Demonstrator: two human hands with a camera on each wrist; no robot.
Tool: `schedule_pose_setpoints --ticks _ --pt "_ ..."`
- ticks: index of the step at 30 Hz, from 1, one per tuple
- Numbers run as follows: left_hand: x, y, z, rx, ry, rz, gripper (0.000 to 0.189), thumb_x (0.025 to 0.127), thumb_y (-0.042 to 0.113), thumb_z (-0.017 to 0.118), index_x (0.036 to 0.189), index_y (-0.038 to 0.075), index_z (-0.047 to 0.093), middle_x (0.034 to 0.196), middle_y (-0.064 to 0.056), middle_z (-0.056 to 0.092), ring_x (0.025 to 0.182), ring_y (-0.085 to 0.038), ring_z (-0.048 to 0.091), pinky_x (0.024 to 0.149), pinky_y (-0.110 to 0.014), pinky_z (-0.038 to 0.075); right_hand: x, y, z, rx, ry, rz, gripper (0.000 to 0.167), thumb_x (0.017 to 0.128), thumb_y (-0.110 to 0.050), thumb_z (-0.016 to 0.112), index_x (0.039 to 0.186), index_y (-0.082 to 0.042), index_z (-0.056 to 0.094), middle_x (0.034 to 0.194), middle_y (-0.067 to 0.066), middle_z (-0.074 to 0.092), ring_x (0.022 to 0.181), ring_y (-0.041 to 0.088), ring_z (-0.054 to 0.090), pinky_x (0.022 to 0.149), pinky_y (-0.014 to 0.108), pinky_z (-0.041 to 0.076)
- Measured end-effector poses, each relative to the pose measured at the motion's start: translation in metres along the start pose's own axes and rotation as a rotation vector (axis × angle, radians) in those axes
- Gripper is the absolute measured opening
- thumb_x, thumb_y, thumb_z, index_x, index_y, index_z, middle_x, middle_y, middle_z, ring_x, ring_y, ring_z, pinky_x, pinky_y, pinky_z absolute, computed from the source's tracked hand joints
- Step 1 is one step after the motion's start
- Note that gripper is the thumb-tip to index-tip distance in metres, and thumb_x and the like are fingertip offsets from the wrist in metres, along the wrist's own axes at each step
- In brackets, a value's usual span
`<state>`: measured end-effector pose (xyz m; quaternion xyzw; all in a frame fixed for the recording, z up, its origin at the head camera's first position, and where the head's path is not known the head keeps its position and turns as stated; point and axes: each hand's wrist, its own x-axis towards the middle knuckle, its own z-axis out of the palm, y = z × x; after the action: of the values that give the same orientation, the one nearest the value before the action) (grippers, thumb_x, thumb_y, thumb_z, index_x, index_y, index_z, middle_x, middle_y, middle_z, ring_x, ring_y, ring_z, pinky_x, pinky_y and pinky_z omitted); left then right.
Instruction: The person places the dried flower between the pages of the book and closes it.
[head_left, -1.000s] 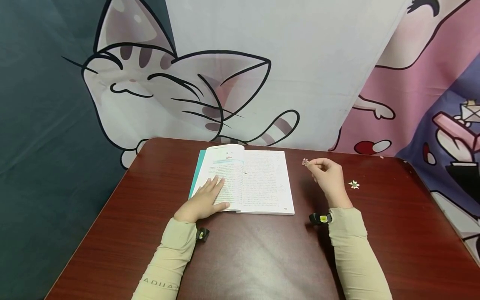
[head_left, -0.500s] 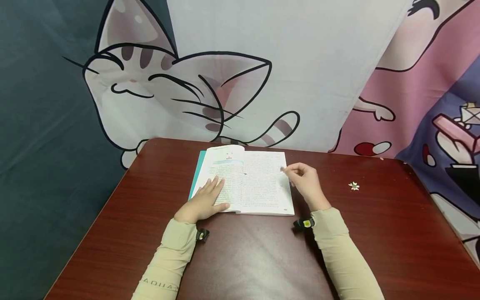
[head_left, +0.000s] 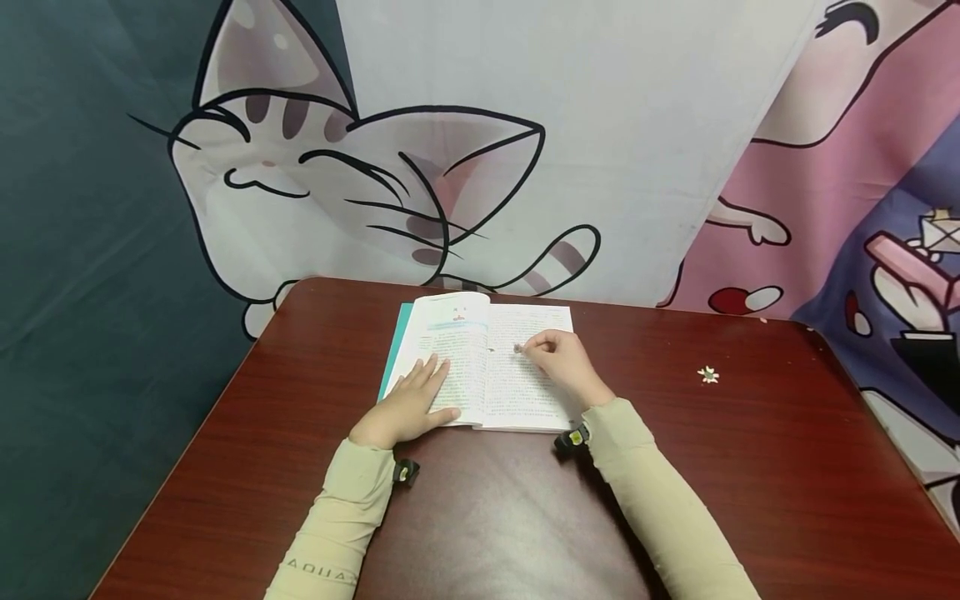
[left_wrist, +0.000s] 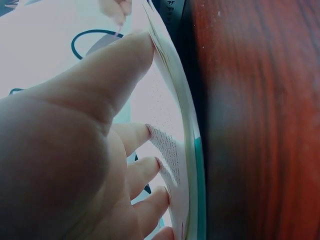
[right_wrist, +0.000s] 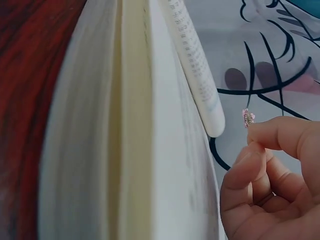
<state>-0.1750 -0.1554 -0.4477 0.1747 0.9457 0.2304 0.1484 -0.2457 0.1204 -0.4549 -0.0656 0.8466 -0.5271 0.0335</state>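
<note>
An open book (head_left: 528, 392) with a teal cover lies on the table. My left hand (head_left: 408, 407) rests on its left page with the fingers spread, thumb near the lower edge. In the left wrist view, the fingertips (left_wrist: 161, 196) press the printed page. Over the right page, my right hand (head_left: 558, 360) pinches a small pinkish flower (right_wrist: 248, 118) between thumb and index finger. A tiny dark speck (head_left: 491, 349) shows by the book's gutter. Apart from the book, to the right, lies a white flower (head_left: 708, 375) with a greenish middle.
The dark red-brown wooden table (head_left: 480, 508) runs back to a printed cloth (head_left: 637, 167) with cartoon cats. A dark green cloth (head_left: 82, 292) hangs at the left. Each wrist wears a small black camera.
My right hand has moved left with the pinkish flower, from the table beside the book to over the right page. The left hand has stayed on the left page.
</note>
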Motion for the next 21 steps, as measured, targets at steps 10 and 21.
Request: schedule_pose_setpoints --ticks 10,21 --pt "-0.001 0.001 0.001 -0.008 0.001 0.014 0.079 0.101 0.038 0.062 0.159 -0.001 0.024 0.166 -0.025 0.014 0.153 -0.046 0.010 0.120 -0.063 0.014 0.013 0.000 0.020 -0.182 -0.029 -0.007 0.012 0.094 -0.012 0.068 0.086 -0.005 0.073 0.069 0.000 0.061 0.058 0.011 0.049 0.057 0.025 0.043" --pt "0.000 -0.002 0.001 0.001 0.002 0.008 0.081 0.102 0.041 0.060 0.160 0.000 0.023 0.167 -0.024 0.012 0.153 -0.045 0.008 0.120 -0.062 0.013 0.012 -0.006 0.028 -0.196 0.010 0.002 0.010 0.091 -0.006 0.067 0.082 -0.005 0.072 0.072 0.002 0.062 0.065 0.015 0.051 0.067 0.029 0.044"
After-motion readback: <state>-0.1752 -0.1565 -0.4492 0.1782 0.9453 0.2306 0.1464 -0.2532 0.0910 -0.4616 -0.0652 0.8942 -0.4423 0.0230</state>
